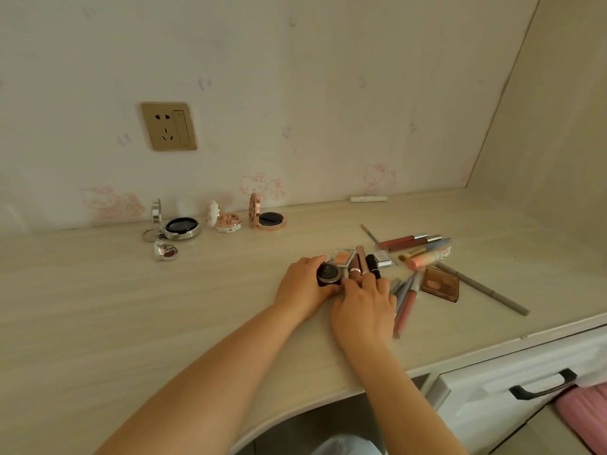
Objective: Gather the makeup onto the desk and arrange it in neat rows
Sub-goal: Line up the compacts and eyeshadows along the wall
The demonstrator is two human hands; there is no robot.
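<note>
Your desk (164,323) is pale wood-grain laminate, smooth and matte, running back to a papered wall with a brass-coloured socket (168,126).

Along the back edge, from the left, stand three round compacts with lids raised: a chrome one (181,227) with a dark pan and a key ring beside it, a small white one (227,222) with a pink pan, and a rose-gold one (271,220) with a black pan. In front of the chrome compact lies a small shiny silver case (165,251).

Your left hand (303,284) curls around a round dark jar (329,274) with a metal rim, holding it on the desk. Your right hand (364,305) lies just beside it, fingers bent onto the jar's edge and over a cluster of slim tubes (361,257) and a black lipstick (373,265); you cannot tell which of these it actually pinches. A flat peach palette (341,257) sits just behind the jar.

To the right, loose makeup lies scattered: glossy lip gloss tubes (405,240), a pink tube (423,259), a square brown palette (440,284), a long grey pencil (483,289), and more gloss tubes (405,307) touching your right hand. A white stick (368,199) rests against the wall.
</note>
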